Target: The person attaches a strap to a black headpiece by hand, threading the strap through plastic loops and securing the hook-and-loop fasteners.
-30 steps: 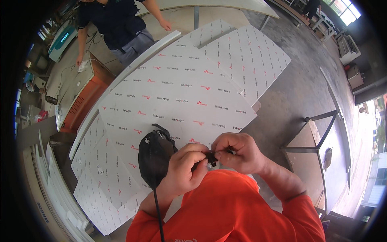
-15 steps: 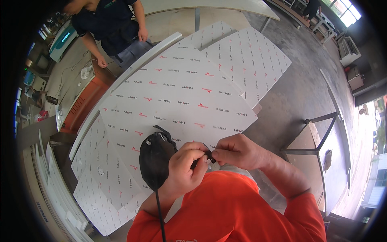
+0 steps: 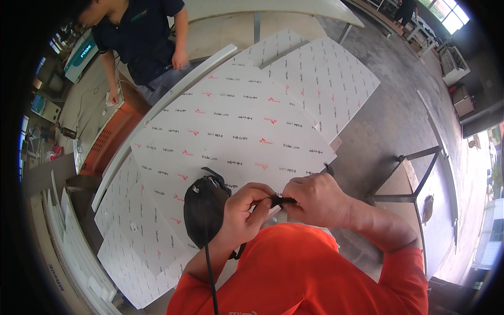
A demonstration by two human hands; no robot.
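Close to my body, my left hand [image 3: 245,212] pinches a black strap [image 3: 286,200] between thumb and fingers. My right hand [image 3: 319,199] is closed on the same strap just to the right, its knuckles turned up. A dark curved end pokes out past the right knuckles. A short pale edge shows under the left fingertips; I cannot make out what it is. Left of my left wrist, a black soft bag [image 3: 201,218] lies on the printed white panels [image 3: 226,123], partly hidden by that forearm. A thin black cord [image 3: 211,278] runs down in front of the left forearm.
Across the panels, a person [image 3: 139,47] in a dark shirt stands by an orange machine [image 3: 107,139]. A long white strip [image 3: 163,113] edges the stack on that side. More boards [image 3: 73,247] lean at left. A black metal frame [image 3: 415,194] stands at right.
My right hand has rolled over, knuckles up, and more strap now shows between the hands. A dark end appears beyond it. The person opposite has reached lower and further left.
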